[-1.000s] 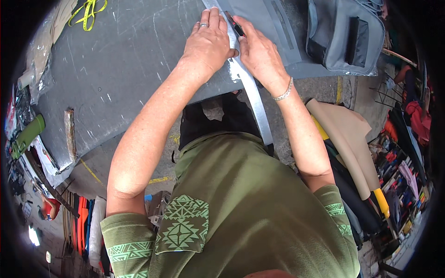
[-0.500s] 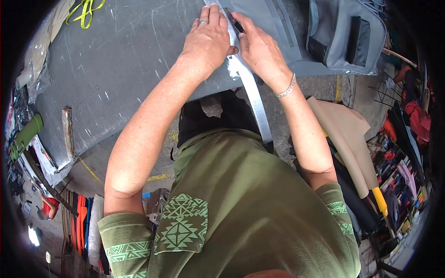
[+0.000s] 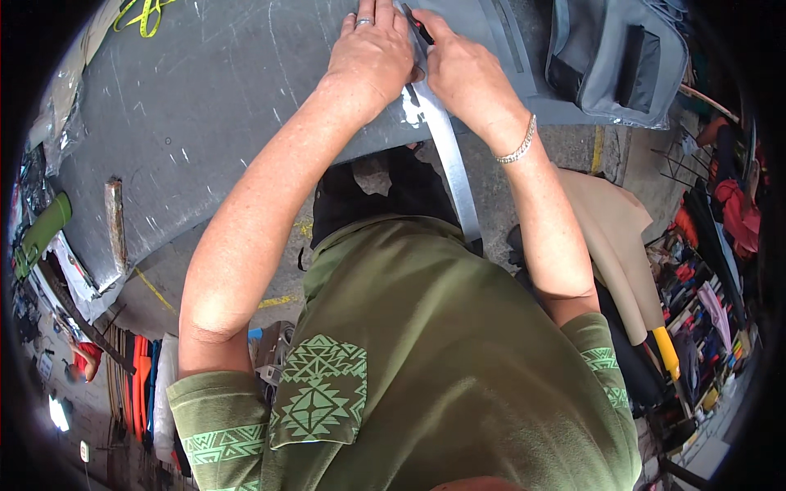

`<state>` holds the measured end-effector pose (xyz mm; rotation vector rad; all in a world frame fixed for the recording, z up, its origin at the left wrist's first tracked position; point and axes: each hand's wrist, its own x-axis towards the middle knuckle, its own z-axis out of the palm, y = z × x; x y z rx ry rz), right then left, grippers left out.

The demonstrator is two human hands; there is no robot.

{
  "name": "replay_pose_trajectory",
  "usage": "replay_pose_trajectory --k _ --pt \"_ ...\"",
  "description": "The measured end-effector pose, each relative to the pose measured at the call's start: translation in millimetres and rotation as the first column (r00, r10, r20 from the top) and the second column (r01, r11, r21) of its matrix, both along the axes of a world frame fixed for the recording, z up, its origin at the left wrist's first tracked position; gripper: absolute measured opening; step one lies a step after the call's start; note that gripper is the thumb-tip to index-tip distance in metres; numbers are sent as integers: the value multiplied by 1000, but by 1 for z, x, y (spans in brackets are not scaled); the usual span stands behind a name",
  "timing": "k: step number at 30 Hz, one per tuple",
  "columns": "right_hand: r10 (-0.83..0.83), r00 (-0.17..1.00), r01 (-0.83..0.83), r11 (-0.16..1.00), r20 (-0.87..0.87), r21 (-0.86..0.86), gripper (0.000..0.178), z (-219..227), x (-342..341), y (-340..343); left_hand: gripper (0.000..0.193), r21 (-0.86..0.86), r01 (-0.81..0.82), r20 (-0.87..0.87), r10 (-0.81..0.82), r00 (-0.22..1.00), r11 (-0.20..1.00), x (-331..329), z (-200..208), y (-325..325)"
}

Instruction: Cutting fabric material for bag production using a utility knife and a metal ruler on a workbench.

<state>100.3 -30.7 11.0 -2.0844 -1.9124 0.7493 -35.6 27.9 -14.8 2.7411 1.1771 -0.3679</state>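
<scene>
My left hand [image 3: 372, 61] lies flat with its fingers stretched forward, at the left side of a long metal ruler [image 3: 448, 151]. The ruler runs from under the hands over the table's near edge toward my waist. In my right hand [image 3: 468, 82] is a red and black utility knife [image 3: 419, 26], held along the ruler's right side. The knife's tip is close to the top rim, and its cutting point cannot be made out. Beneath and to the right of the hands lies grey sheet material [image 3: 467, 37].
A dark, scratched table [image 3: 205, 106] fills the upper left, with a yellow tape measure [image 3: 149, 18] on it. A grey bag [image 3: 626, 65] sits at the right. Beige rolled material [image 3: 610, 245] stands beside my right arm. A green roll [image 3: 45, 229] is at far left.
Both hands have shifted slightly forward, the right one with the knife still in it. The whole view has moved a little too.
</scene>
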Motion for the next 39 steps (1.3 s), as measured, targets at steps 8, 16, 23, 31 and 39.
replay_pose_trajectory --k 8,16,23,31,39 --pt "-17 998 17 1000 -57 7 51 0 2 -33 89 -50 -11 260 23 965 999 -3 15 -3" --pt "-92 990 82 992 -104 -97 50 16 1 -77 88 -58 -65 116 72 991 996 -4 8 -3" --pt "-152 982 129 973 -114 -190 51 21 4 -104 88 -78 -45 25 47 999 996 -2 1 2" --pt "-154 979 124 969 -131 -215 51 24 7 -110 88 -110 -49 -60 43 997 993 5 23 -3" --pt "-107 970 64 978 -218 -198 56 31 12 -110 91 -132 109 620 -4 785 985 -34 -38 11"
